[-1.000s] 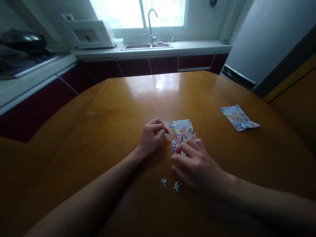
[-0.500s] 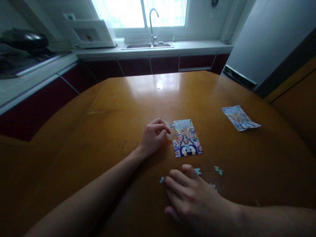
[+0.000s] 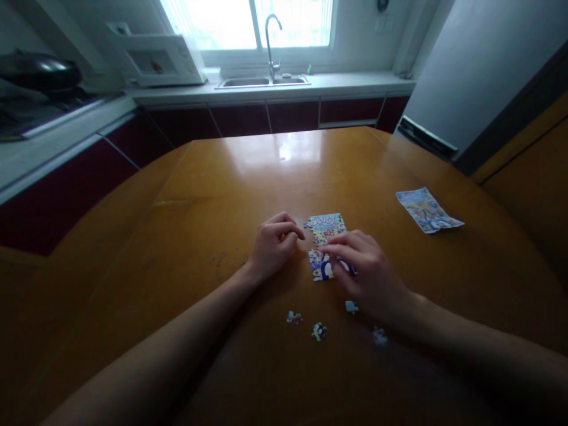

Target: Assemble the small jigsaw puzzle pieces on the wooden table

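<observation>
A: Table (image 3: 222,189), items upon it?
B: Puzzle (image 3: 326,226), near middle; left hand (image 3: 276,245), just left of it; right hand (image 3: 361,263), over its near right part; loose pieces (image 3: 318,331), before it; printed sheet (image 3: 428,210), well right.
A: Behind the table?
B: Counter (image 3: 355,81), sink (image 3: 269,83) set in; microwave (image 3: 155,62) thereon, left of sink; refrigerator (image 3: 479,65), right.

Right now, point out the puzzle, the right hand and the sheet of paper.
Puzzle (image 3: 323,235): head view, on the printed face, above the fingers.
Right hand (image 3: 365,261): head view, on the back of the hand.
Sheet of paper (image 3: 427,211): head view, mid printed face.
</observation>
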A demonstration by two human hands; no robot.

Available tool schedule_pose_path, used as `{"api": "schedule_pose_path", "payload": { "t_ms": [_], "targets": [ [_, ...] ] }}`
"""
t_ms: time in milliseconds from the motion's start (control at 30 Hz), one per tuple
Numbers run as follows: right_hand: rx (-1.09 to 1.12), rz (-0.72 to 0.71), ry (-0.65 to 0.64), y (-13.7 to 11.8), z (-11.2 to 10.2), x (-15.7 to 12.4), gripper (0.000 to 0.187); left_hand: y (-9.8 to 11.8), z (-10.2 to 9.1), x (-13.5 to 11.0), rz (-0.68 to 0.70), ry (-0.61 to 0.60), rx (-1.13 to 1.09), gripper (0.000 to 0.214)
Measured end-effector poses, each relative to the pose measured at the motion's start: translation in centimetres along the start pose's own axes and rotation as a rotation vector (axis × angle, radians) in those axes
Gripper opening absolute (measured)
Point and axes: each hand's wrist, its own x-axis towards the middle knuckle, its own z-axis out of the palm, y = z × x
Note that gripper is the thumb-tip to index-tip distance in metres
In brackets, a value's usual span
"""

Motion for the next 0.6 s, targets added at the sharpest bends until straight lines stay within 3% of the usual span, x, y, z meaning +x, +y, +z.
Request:
{"api": "schedule_pose_path", "payload": {
  "t_ms": [100,167,400,600],
  "targets": [
    [-0.031,0.108,0.199,3.8,-0.6,1.0,0.021,0.0,0.0,0.0,-0.003,-0.006,0.0,0.027],
    [-0.06,0.141,0.25,5.3,-0.6,1.2,0.022,0.0,0.0,0.0,0.0,-0.01,-0.005,0.027],
    [-0.093,0.116,0.209,5.9,0.5,1.0,0.021,0.1,0.0,0.1,-0.001,-0.005,0.002,0.026],
    [-0.035,0.162,0.26,6.7,0.8,1.3,0.019,0.0,0.0,0.1,-0.005,-0.012,-0.003,0.026]
  ]
}}
